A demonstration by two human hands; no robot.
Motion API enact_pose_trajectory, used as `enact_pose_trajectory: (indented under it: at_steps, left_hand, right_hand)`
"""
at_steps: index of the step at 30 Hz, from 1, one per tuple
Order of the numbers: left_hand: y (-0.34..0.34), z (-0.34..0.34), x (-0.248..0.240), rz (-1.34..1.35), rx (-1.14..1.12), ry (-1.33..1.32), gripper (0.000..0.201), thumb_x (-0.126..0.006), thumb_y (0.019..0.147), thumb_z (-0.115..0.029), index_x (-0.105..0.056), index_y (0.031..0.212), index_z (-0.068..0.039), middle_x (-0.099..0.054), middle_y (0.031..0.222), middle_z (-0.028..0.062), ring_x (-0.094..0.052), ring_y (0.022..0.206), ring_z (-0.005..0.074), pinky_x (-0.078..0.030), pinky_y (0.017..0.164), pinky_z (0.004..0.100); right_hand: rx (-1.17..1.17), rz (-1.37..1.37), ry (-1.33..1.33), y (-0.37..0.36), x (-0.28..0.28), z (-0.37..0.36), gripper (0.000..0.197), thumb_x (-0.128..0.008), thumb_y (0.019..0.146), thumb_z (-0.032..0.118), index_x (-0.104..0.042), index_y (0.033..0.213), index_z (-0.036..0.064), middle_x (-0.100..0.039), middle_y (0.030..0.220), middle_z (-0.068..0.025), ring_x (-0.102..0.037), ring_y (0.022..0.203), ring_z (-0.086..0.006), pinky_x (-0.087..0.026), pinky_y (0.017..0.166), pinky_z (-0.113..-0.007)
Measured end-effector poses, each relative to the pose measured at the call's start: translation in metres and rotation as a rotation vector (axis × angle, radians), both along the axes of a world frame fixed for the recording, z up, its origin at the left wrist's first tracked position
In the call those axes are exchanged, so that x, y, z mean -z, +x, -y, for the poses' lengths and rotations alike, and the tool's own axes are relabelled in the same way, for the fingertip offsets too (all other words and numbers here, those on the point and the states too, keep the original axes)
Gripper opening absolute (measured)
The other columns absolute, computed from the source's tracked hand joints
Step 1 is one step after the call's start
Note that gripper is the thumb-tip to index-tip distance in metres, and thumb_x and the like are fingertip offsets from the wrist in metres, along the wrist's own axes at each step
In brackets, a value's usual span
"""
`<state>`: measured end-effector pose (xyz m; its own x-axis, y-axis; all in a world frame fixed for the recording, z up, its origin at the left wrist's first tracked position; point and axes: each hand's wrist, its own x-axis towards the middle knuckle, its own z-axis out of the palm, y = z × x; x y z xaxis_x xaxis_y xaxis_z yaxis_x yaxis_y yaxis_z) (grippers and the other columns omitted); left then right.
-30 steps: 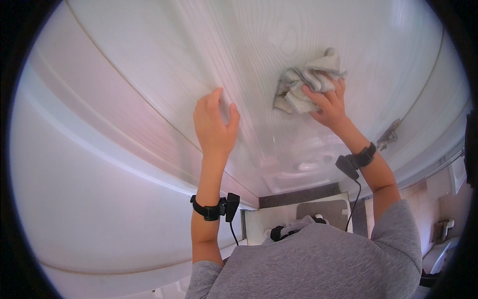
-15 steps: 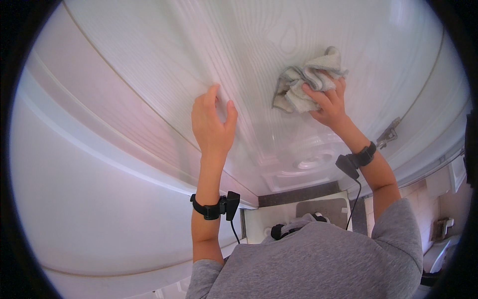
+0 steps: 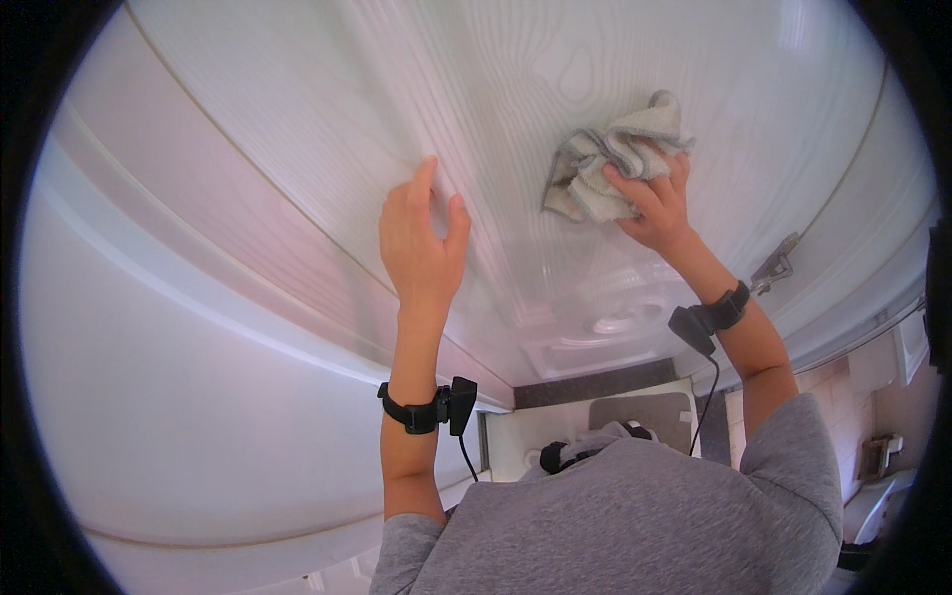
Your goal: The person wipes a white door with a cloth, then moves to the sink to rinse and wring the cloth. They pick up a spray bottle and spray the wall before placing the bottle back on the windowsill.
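Observation:
A crumpled whitish cloth (image 3: pixel 620 159) with grey edging is bunched in my right hand (image 3: pixel 659 203). My thumb and fingers grip it against the white, wood-grained door (image 3: pixel 516 109). Over to the left, my left hand (image 3: pixel 424 233) is raised near the same door with its fingers apart and nothing in it. Whether its fingertips touch the panel, I cannot tell. Each wrist wears a black strap with a small box; the left wristband (image 3: pixel 426 407) and the right wristband (image 3: pixel 712 317) both trail a cable.
A metal door handle (image 3: pixel 775 266) sticks out to the right, close to my right forearm. To the left runs a white frame and wall (image 3: pixel 198 397). Below lies a grey mat (image 3: pixel 650 415) on a light floor, beside a dark threshold strip (image 3: pixel 595 385).
My left hand has shifted very slightly upward. The right hand and the cloth are almost where they were, with only a tiny shift.

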<state>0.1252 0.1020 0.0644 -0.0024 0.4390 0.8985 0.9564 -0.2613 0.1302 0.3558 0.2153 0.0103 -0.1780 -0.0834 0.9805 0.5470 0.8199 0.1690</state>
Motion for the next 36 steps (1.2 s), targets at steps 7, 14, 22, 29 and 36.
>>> enact_pose_trajectory:
  at_steps: [7, 14, 22, 29, 36]
  left_hand:
    - [-0.002, -0.001, 0.001, 0.022, 0.006, 0.015, 0.039, -0.059, 0.075, -0.012, -0.049, 0.112, -0.009, -0.052, 0.087, 0.009, -0.05, 0.08, 0.0247, -0.041, 0.07, 0.0356]
    - [-0.004, -0.002, 0.007, 0.019, 0.003, -0.008, 0.029, -0.06, 0.075, -0.011, -0.052, 0.102, -0.007, -0.053, 0.09, 0.0102, -0.051, 0.085, 0.0255, -0.042, 0.072, 0.0355]
    - [-0.013, 0.004, 0.006, 0.009, 0.073, 0.113, 0.012, -0.061, 0.074, -0.009, -0.054, 0.082, -0.005, -0.054, 0.094, 0.011, -0.051, 0.086, 0.0269, -0.042, 0.069, 0.0349]
    - [-0.014, 0.006, 0.007, 0.097, 0.027, 0.211, 0.023, -0.057, 0.076, -0.007, -0.051, 0.098, -0.001, -0.051, 0.104, 0.0148, -0.048, 0.096, 0.0303, -0.04, 0.079, 0.0372]
    - [-0.018, 0.004, 0.003, 0.088, 0.05, 0.232, 0.042, -0.054, 0.077, -0.006, -0.041, 0.115, 0.002, -0.042, 0.121, 0.0194, -0.04, 0.112, 0.0331, -0.032, 0.093, 0.0403]
  right_hand:
    - [0.007, 0.006, 0.015, 0.0, -0.001, -0.002, 0.053, -0.074, 0.052, 0.022, -0.062, 0.104, 0.0211, -0.054, 0.089, -0.0017, -0.049, 0.103, -0.0251, -0.032, 0.081, -0.044]
    - [-0.019, 0.036, -0.054, -0.003, -0.017, -0.001, 0.059, -0.074, 0.051, 0.02, -0.06, 0.108, 0.0219, -0.056, 0.094, -0.0014, -0.045, 0.109, -0.0257, -0.03, 0.087, -0.045]
    - [-0.103, -0.258, 0.162, -0.006, -0.235, -0.027, 0.05, -0.056, 0.067, 0.007, -0.05, 0.116, 0.0079, -0.05, 0.116, -0.0111, -0.043, 0.111, -0.0297, -0.026, 0.098, -0.039]
    - [0.029, 0.368, 0.017, -0.084, -0.116, -0.004, 0.061, -0.066, 0.058, 0.02, -0.052, 0.116, 0.0331, -0.053, 0.107, 0.0046, -0.048, 0.102, -0.0212, -0.037, 0.085, -0.042]
    - [-0.372, 1.104, 0.036, -0.026, 0.026, -0.016, 0.032, -0.049, 0.077, 0.015, -0.057, 0.106, 0.0249, -0.056, 0.091, 0.0051, -0.052, 0.094, -0.0128, -0.046, 0.069, -0.028]
